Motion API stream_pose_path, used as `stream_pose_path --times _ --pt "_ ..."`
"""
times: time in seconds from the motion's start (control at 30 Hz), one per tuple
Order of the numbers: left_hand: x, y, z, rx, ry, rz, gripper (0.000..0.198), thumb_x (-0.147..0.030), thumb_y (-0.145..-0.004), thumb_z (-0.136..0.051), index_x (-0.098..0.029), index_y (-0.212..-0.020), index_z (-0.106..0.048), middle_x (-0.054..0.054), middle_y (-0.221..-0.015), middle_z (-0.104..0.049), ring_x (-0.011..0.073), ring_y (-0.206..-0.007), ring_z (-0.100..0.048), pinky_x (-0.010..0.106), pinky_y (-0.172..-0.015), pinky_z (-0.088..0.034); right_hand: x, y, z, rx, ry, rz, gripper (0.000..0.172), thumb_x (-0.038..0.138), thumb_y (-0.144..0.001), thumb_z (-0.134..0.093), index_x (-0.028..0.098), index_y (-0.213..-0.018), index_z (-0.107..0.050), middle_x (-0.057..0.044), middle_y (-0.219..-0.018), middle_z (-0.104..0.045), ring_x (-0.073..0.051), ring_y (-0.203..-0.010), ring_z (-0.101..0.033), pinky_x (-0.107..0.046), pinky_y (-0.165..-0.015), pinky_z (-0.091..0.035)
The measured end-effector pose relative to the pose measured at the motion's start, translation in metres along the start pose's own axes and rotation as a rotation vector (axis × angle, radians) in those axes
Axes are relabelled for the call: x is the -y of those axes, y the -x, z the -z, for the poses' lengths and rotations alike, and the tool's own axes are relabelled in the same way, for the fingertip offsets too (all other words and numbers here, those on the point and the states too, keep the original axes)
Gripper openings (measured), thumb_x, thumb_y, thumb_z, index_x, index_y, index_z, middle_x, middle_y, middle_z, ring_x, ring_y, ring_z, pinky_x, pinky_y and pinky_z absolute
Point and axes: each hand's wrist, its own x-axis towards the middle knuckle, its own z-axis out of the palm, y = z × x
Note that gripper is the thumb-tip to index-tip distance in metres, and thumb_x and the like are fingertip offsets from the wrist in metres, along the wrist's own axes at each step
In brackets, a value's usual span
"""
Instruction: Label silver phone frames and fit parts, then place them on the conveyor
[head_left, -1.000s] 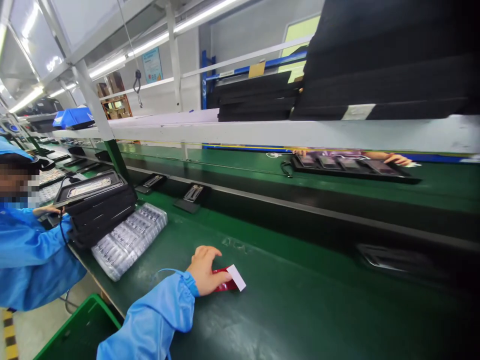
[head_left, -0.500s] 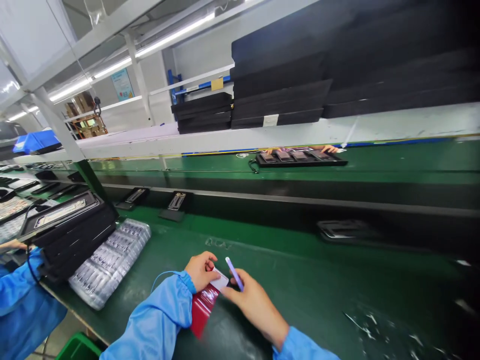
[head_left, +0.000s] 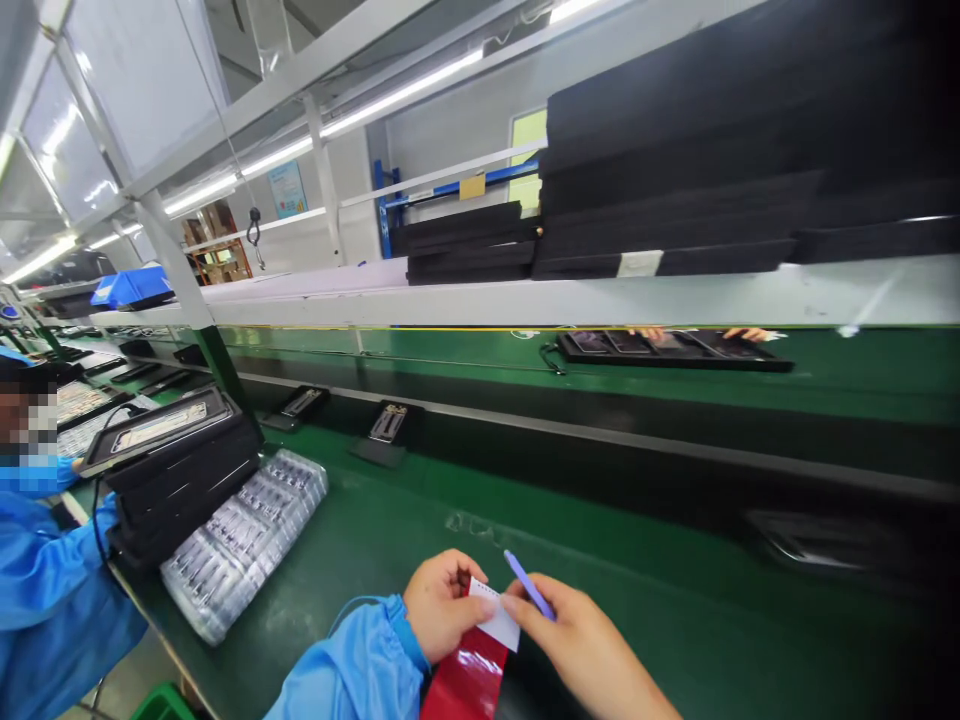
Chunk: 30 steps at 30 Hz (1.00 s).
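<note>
My left hand, closed, pinches the upper left edge of a small white sheet with a row of small dark marks along its top. A glossy red film strip hangs below the white sheet, toward me. My right hand is closed around a slim purple pen-like tool, which points up and to the left. The right thumb and fingertip meet the right edge of the white sheet. What is under the left fingers is hidden.
Stacked clear plastic trays and a black case pile stand at left. Beyond the green bench runs a dark belt carrying black trays with parts. A co-worker's blue sleeve is at far left; other hands work across the bench.
The view has swung left, so things sit further right. My right thumb has come onto the white sheet, and more of the red film shows. The dark item on the belt's right side has shifted.
</note>
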Motion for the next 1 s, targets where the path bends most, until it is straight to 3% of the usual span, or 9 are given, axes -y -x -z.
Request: stream_pose_path --times 0.17,0.3,0.43,0.53,0.67,0.77,0.9,1.0 --pt "0.01 -0.025 0.034 -0.238 0.052 -0.062 0.038 -0.046 -0.056 -0.085 -0.027 -0.073 -0.057 0.0 -0.062 -0.057 0.0182 -0.055 -0.056 0.035 -0.057 -0.043 0.004 -0.12 -0.001 0.011 0.288 0.065 0.027 0.044 -0.089 -0.06 0.017 -0.087 -0.067 -0.003 -0.082 -0.068 -0.018 -0.078 -0.064 -0.032 -0.074 -0.049" --pt "0.009 -0.037 0.043 -0.316 0.093 -0.12 0.037 -0.05 -0.053 -0.083 -0.029 -0.068 -0.056 0.0 -0.059 -0.054 0.0196 -0.054 -0.053 0.038 -0.056 -0.042 0.031 -0.211 -0.038 0.068 0.478 0.208 0.032 0.039 -0.093 -0.061 0.017 -0.115 -0.062 -0.006 -0.115 -0.065 -0.018 -0.101 -0.063 -0.041 -0.089 -0.053" --pt "0.006 -0.047 0.046 -0.37 0.128 -0.171 0.041 -0.054 -0.049 -0.084 -0.03 -0.064 -0.055 0.001 -0.056 -0.052 0.0193 -0.049 -0.049 0.037 -0.051 -0.038 0.048 -0.264 -0.08 0.127 0.562 0.323 0.037 0.038 -0.093 -0.061 0.019 -0.125 -0.058 -0.008 -0.127 -0.06 -0.021 -0.108 -0.062 -0.044 -0.092 -0.053" --pt "-0.001 -0.049 0.054 -0.392 0.161 -0.206 0.038 -0.049 -0.053 -0.085 -0.028 -0.069 -0.057 0.0 -0.057 -0.053 0.0171 -0.049 -0.048 0.034 -0.05 -0.035 0.048 -0.281 -0.089 0.152 0.576 0.358 0.035 0.038 -0.093 -0.061 0.018 -0.122 -0.06 -0.008 -0.126 -0.061 -0.02 -0.108 -0.062 -0.044 -0.092 -0.053" --pt "-0.015 -0.042 0.066 -0.426 0.187 -0.185 0.04 -0.044 -0.058 -0.084 -0.022 -0.08 -0.058 -0.002 -0.064 -0.058 0.0136 -0.055 -0.053 0.028 -0.055 -0.04 0.035 -0.275 -0.065 0.151 0.56 0.389 0.036 0.038 -0.093 -0.061 0.019 -0.124 -0.059 -0.009 -0.132 -0.058 -0.022 -0.114 -0.059 -0.046 -0.096 -0.051" --pt "-0.025 -0.035 0.072 -0.436 0.213 -0.176 0.041 -0.04 -0.062 -0.083 -0.02 -0.087 -0.057 -0.003 -0.07 -0.06 0.0119 -0.06 -0.056 0.024 -0.059 -0.044 0.025 -0.244 -0.03 0.145 0.543 0.414 0.036 0.036 -0.092 -0.061 0.02 -0.125 -0.059 -0.009 -0.139 -0.052 -0.024 -0.121 -0.054 -0.049 -0.102 -0.046" --pt "-0.042 -0.025 0.076 -0.448 0.24 -0.194 0.039 -0.038 -0.067 -0.08 -0.02 -0.091 -0.055 -0.004 -0.071 -0.062 0.0111 -0.06 -0.058 0.023 -0.059 -0.046 0.02 -0.164 0.01 0.144 0.52 0.437 0.03 0.033 -0.089 -0.062 0.022 -0.117 -0.065 -0.009 -0.144 -0.043 -0.022 -0.123 -0.053 -0.038 -0.108 -0.04" --pt "-0.059 -0.014 0.076 -0.456 0.231 -0.232 0.038 -0.038 -0.069 -0.079 -0.021 -0.093 -0.054 -0.005 -0.071 -0.063 0.0111 -0.058 -0.06 0.023 -0.058 -0.048 0.02 -0.079 0.01 0.145 0.515 0.437 0.021 0.032 -0.087 -0.061 0.026 -0.106 -0.069 -0.005 -0.141 -0.047 -0.021 -0.115 -0.058 -0.033 -0.101 -0.045"
